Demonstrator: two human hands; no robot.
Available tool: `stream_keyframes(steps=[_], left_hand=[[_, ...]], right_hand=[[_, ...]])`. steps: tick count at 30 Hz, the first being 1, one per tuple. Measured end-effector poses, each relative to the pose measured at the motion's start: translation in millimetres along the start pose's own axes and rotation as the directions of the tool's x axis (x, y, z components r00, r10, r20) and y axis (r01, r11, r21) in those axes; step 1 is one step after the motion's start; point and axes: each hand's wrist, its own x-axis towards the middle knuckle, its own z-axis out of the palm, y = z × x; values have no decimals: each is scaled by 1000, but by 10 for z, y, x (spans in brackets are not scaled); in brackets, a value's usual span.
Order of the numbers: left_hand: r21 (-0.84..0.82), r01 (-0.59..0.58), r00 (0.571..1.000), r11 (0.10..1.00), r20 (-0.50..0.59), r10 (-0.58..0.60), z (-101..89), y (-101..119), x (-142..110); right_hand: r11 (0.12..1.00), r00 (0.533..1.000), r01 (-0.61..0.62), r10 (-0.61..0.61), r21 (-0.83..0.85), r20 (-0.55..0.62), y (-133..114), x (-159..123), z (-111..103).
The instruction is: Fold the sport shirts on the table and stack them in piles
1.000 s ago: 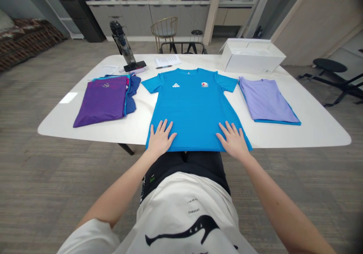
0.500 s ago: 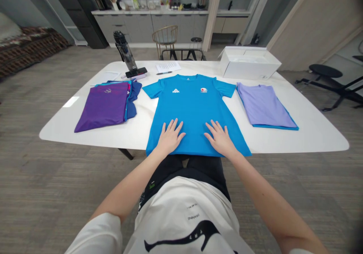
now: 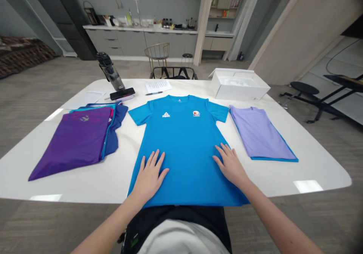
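A bright blue T-shirt (image 3: 184, 140) lies spread face up on the white table (image 3: 283, 174), collar away from me, its hem hanging over the near edge. My left hand (image 3: 150, 172) rests flat on its lower left part, fingers spread. My right hand (image 3: 229, 163) lies flat on its lower right part near the side seam, fingers apart. Neither hand holds anything.
A purple folded shirt (image 3: 73, 142) tops a stack at the left. A lilac folded shirt (image 3: 259, 133) lies at the right. Behind are an open white box (image 3: 239, 85), a paper with a pen (image 3: 157, 87), a dark bottle (image 3: 110, 72) and a phone (image 3: 122, 93).
Both hands have slid over the shirt: inward at first, then apart and further up the cloth. The camera has tilted up and moved closer to the table.
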Motion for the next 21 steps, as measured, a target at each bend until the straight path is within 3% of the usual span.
stream_keyframes(steps=[5, 10, 13, 17, 21], left_hand=[[-48, -88, 993, 995, 70, 92, 3, 10, 1105], [-103, -208, 966, 973, 135, 221, 141, 160, 2400], [-101, -237, 955, 966, 160, 251, 286, 269, 3000], [-81, -122, 981, 989, 143, 133, 495, 346, 3472], [-37, -64, 998, 997, 11, 64, 574, 402, 3652]], right_hand=[[991, 993, 119, -119, 56, 2, -7, 1039, 31], [993, 993, 108, -110, 41, 53, 24, 2024, 141], [999, 996, 50, -51, 21, 70, 108, 2450, 183], [985, 982, -174, 172, 18, 80, 240, 2828, 213], [947, 943, -320, 320, -8, 90, 438, 2998, 249]])
